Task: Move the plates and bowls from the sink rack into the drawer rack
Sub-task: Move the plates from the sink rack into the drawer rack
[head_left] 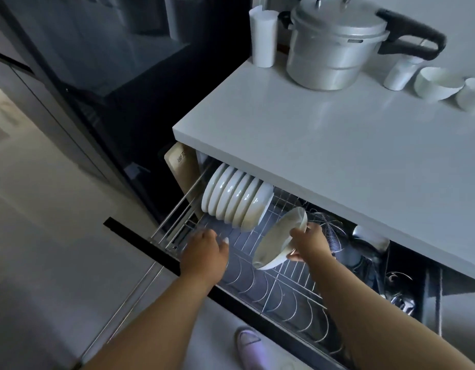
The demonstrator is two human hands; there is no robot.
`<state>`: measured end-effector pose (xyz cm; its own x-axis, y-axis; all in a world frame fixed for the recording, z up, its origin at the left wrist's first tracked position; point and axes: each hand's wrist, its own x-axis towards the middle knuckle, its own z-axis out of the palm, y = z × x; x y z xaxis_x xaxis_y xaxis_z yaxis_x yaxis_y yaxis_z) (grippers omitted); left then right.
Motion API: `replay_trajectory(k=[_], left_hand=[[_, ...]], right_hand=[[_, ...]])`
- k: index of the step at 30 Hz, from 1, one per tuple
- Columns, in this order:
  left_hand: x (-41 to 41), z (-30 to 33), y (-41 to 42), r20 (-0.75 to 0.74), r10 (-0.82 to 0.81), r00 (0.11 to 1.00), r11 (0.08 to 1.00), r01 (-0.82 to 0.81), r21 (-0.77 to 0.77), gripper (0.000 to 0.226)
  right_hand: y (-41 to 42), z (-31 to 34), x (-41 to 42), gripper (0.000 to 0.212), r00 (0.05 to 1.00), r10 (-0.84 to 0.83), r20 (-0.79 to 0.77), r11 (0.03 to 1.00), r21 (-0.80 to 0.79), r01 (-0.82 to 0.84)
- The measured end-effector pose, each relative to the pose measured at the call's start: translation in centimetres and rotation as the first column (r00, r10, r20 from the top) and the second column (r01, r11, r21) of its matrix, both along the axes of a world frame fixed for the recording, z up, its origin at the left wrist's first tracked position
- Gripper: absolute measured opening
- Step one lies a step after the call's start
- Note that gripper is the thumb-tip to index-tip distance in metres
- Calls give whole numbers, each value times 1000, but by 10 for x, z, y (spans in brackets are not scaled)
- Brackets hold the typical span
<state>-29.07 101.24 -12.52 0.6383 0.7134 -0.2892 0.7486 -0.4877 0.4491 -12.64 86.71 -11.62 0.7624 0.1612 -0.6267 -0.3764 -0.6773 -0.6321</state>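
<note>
Head view, looking down into an open drawer rack [271, 284] of wire, pulled out from under a pale bench [337, 145]. The right hand [309, 243] grips a white bowl [280, 240] by its rim, thumb on the near side and fingers behind; the bowl is tilted on edge above the wire dividers near the middle of the rack. The left hand [205, 252] reaches over the front left part of the rack with fingers loosely spread, holding nothing; whether it touches the wires cannot be told. A row of white plates [236, 200] stands on edge in the rear left of the rack, just beyond the held bowl and apart from it. A cutting board [181, 166] stands upright at the rack's left end. On the bench stand a metal pressure cooker [335, 46] with a black handle, a white cup [263, 38] to its left, and two white bowls [439, 84] at the right edge. A lilac slipper [251, 348] shows on the floor below.
</note>
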Motion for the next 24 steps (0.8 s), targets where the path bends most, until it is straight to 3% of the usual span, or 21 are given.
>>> replay_trajectory(k=[8, 13, 18, 24], left_hand=[[4, -10, -1, -81, -45, 996, 978, 60, 199, 48], [3, -13, -1, -22, -23, 999, 984, 27, 179, 42], [2, -12, -1, 2, -1, 1000, 986, 1, 169, 39], [-1, -17, -1, 46, -14, 999, 984, 5, 180, 43]], right_hand=[[34, -16, 23, 58, 994, 94, 51, 994, -66, -90], [56, -21, 30, 57, 974, 211, 86, 968, -155, -196], [77, -27, 39, 58, 979, 176, 101, 969, -191, -154], [99, -36, 45, 59, 950, 296, 97, 920, -296, -256]])
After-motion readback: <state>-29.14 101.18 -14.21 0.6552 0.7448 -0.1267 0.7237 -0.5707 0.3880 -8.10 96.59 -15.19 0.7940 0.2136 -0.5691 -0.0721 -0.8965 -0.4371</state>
